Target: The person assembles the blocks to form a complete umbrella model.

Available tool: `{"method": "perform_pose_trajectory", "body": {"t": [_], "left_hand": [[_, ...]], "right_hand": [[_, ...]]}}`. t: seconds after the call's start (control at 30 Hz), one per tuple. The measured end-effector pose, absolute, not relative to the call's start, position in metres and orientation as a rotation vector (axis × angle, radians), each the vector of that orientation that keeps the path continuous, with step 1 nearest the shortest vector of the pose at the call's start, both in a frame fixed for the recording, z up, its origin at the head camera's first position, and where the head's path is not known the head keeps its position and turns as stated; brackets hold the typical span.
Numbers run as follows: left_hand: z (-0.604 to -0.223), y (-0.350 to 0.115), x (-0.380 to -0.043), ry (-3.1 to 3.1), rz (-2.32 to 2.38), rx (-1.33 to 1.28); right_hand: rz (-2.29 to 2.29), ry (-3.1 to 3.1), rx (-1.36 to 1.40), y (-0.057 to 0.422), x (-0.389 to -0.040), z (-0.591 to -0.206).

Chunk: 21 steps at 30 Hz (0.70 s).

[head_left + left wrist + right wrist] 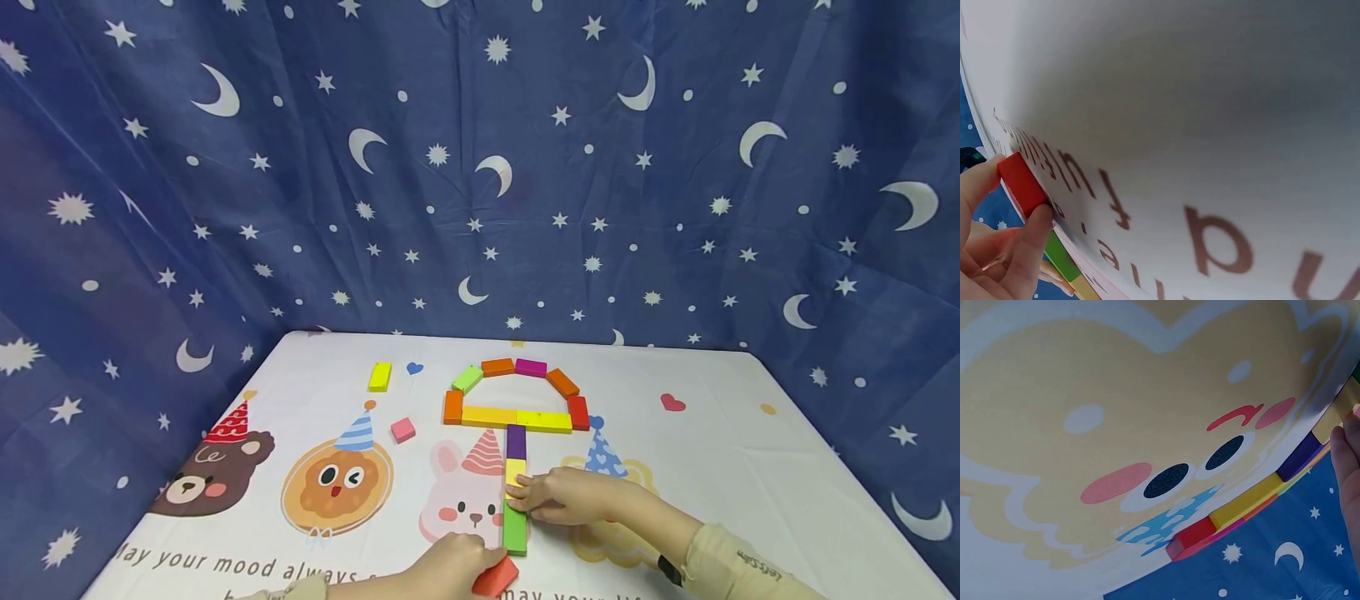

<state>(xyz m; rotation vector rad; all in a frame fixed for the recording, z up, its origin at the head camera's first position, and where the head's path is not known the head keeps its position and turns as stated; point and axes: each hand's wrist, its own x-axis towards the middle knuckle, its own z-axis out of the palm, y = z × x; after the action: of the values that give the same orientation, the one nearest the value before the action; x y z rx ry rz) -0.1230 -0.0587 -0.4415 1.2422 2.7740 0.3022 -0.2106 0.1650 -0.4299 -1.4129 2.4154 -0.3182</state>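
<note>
Near the front edge of the head view, my left hand pinches a red block between thumb and fingers. The left wrist view shows the red block held at its ends. Just beyond it lies a green block, the near end of a straight column with a yellow block and a purple block. My right hand comes in from the right, its extended fingertips resting on the column around the yellow and green blocks. Its fingers partly cover both.
Two yellow blocks in a row top the column, under an arch of coloured blocks, including a magenta block. To the left lie a loose yellow block and a pink block. A starry blue curtain borders the printed white tablecloth.
</note>
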Motion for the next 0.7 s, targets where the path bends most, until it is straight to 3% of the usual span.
{"method": "perform_pose_trajectory", "body": {"t": [0.43,0.7], "left_hand": [[-0.4431,-0.0597,-0.1221,2.826,0.189,1.307],[-0.4404,-0.0627,-0.1255,2.735,0.452,1.148]], "right_hand": [[-0.294,2.444,-1.327,0.1633,-0.2115,-0.4286],[-0.302,2.432,-1.342,0.1630,-0.2104,-0.4293]]}}
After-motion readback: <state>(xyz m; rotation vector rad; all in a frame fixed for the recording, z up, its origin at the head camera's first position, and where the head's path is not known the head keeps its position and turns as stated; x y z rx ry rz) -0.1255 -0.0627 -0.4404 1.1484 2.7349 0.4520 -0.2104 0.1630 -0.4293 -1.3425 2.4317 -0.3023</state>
